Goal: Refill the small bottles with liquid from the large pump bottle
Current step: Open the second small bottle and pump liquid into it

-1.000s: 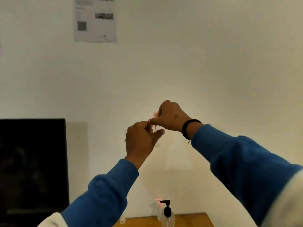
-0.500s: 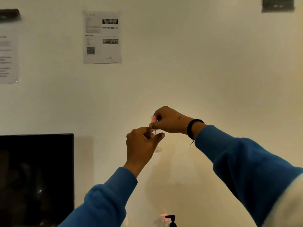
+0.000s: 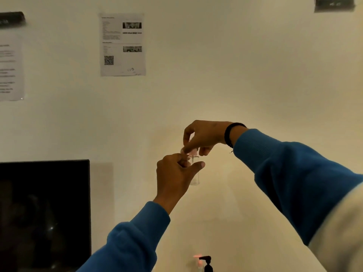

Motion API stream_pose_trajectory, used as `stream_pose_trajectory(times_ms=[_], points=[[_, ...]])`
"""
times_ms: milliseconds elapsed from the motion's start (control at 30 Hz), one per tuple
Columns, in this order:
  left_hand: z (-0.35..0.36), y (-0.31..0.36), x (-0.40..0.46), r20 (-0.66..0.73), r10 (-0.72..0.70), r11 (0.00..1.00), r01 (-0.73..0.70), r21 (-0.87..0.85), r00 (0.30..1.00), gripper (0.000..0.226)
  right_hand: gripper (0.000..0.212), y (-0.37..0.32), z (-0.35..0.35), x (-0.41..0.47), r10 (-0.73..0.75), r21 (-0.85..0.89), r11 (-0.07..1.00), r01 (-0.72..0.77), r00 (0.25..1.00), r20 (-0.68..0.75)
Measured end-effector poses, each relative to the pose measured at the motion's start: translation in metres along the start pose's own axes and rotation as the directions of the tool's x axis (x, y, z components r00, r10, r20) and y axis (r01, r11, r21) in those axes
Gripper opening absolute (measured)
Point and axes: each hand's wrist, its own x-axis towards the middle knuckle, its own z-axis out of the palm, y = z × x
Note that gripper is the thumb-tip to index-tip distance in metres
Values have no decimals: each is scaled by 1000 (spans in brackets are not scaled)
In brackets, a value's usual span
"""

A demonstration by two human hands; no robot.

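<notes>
Small bottle (image 3: 194,176) unlabelled, pink cap (image 3: 193,153), notice (image 3: 122,44) writing unreadable

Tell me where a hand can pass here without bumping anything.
Free: the gap under the small bottle down to the pump bottle, between both sleeves. Crowded: at the pink cap, where the left hand holds the bottle and the right hand pinches.

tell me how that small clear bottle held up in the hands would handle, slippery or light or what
The small bottle is probably light: the left hand holds it up with a loose grip. Its clear, smooth wall may be slippery. The right hand pinches its pink cap, so the top likely turns or pulls off easily.
</notes>
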Motion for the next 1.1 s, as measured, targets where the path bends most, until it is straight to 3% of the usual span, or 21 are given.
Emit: stream_pose_trajectory(times_ms=[100,267,333,433,533,633,733,900,1067,1100], points=[[-2,3,2,-4,16,1000,-16,7,1000,42,34,0,3,3,42,-57,997,-45,998,-43],[0,1,1,2,-17,1000,17,16,1000,48,10,-5,1,3,-37,-117,992,42,998,48],[0,0,-2,5,-25,1000,25,13,1000,47,16,-10,-1,3,-28,-129,991,36,997,65],[-1,0,-1,-11,-29,999,30,17,1000,46,30,-12,0,7,19,-207,978,-28,999,-47],[-2,-2,1,-13,-21,999,21,28,1000,47,29,-12,1,8,49,-181,982,-54,998,-30],[-1,-4,-2,-4,-19,999,20,40,1000,49,8,-13,-4,4,4,-149,989,4,998,59],[-3,-6,-3,-21,-14,999,15,47,1000,51,17,-17,-8,4,-6,-127,992,17,996,91],[-3,-4,2,-27,-11,999,12,44,1000,47,32,-17,-7,6,81,-150,986,-78,997,12],[-3,-1,0,-22,-14,999,15,41,1000,48,9,-16,-10,2,3,-146,989,6,998,64],[-3,-2,-1,-22,-13,999,14,39,1000,47,13,-17,-10,1,-7,-132,991,18,997,83]])
